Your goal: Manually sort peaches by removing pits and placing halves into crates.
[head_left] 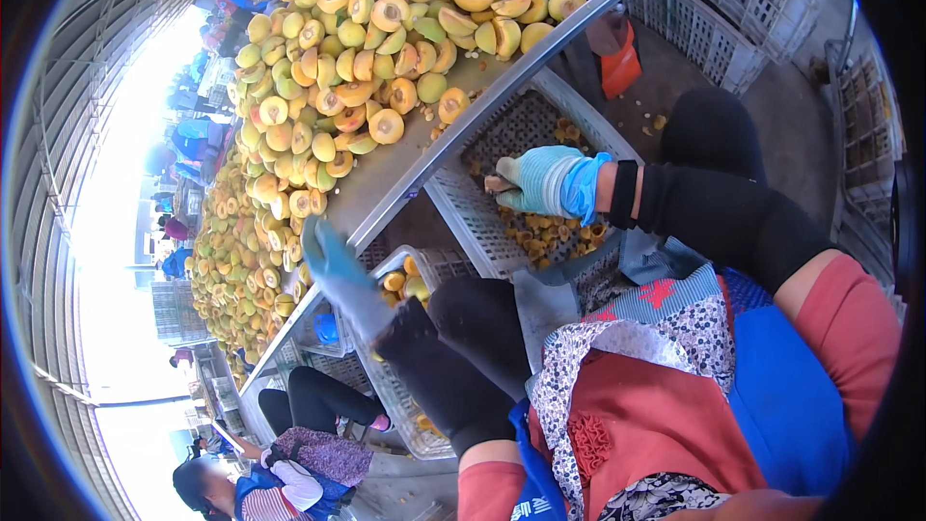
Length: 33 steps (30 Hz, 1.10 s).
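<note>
My left hand [340, 265], in a teal and pale glove, reaches over the metal table edge beside the heaped yellow peaches [338, 125]. Its fingers are stretched out, with nothing visible in them. Many of the peaches are cut into halves. Over a white plastic crate [463, 222] is my right hand [550, 181], in a striped teal and white glove with a blue cuff. Its fingers are curled together around something small and brownish that I cannot make out. Brown and orange scraps [550, 236], seemingly peach pits, lie in the crate below it.
The table's metal edge [424, 169] runs diagonally between me and the peaches. Another crate [415, 429] with peaches stands by my left arm. Stacked crates [743, 0] are at the upper right. A co-worker [280, 482] sits at lower left; other people work farther off.
</note>
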Each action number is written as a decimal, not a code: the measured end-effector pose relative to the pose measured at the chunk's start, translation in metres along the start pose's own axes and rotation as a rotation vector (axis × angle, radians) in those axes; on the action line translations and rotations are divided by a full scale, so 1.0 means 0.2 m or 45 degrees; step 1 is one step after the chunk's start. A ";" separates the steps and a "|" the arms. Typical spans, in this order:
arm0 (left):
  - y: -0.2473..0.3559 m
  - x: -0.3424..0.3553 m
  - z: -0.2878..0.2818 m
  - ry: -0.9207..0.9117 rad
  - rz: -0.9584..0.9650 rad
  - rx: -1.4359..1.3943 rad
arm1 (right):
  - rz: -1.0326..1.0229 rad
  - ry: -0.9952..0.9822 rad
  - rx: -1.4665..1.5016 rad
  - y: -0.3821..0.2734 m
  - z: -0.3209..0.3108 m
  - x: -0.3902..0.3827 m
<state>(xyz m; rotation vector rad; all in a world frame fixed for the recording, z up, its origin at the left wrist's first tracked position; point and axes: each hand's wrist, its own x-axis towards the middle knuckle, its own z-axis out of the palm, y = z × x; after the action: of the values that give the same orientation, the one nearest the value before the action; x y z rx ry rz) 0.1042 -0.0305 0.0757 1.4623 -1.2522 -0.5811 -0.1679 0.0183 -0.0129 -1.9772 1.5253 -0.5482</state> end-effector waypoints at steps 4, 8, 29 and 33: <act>-0.17 0.41 0.47 -0.313 0.276 0.691 | -0.067 -0.037 0.096 -0.05 -0.07 -0.04; -0.64 0.69 0.62 -0.037 0.964 1.241 | -0.161 -0.033 0.027 -0.05 0.00 -0.02; -0.03 -0.32 0.54 -0.447 -0.112 -1.286 | -0.251 0.277 0.257 -0.19 0.03 0.05; -0.02 -0.35 0.54 -0.389 -0.162 -1.411 | -0.223 0.260 0.226 -0.20 0.05 0.03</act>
<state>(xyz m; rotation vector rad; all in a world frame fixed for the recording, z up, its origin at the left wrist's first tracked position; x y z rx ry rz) -0.0105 -0.0113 0.0207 0.5166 -0.7924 -1.3487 -0.1311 0.0212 0.0050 -1.9755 1.3730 -0.9511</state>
